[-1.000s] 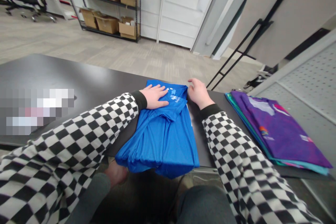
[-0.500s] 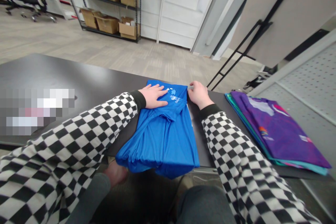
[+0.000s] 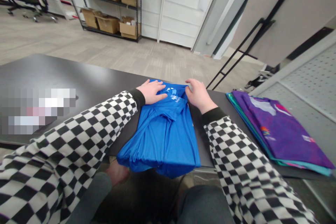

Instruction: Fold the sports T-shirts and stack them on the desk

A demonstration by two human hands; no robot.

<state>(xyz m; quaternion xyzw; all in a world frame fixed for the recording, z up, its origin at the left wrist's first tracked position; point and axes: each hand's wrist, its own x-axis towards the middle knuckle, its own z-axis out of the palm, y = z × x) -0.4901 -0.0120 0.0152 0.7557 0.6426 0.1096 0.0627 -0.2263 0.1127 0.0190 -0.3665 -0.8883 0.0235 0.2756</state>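
Observation:
A blue T-shirt (image 3: 157, 136) lies partly folded on the black table, its lower end hanging over the near edge. A light print shows near its far end. My left hand (image 3: 152, 91) rests flat on the far left part of the shirt, fingers spread. At the far right corner of the shirt is my right hand (image 3: 198, 94), fingers loosely bent and apart, with the tips at the fabric's edge. Both forearms wear black-and-white checked sleeves.
To the right lies a stack of folded garments (image 3: 286, 129), purple on top with teal below. The black table (image 3: 105, 77) stretches left, where a blurred patch (image 3: 39, 112) hides something. Beyond the floor stands a shelf (image 3: 102, 0) with cardboard boxes. A grey perforated panel (image 3: 315, 73) borders the right.
My right hand has moved slightly left and away from me to the shirt's far right corner, its fingers loosening. My left hand stays flat, shifted slightly away from me.

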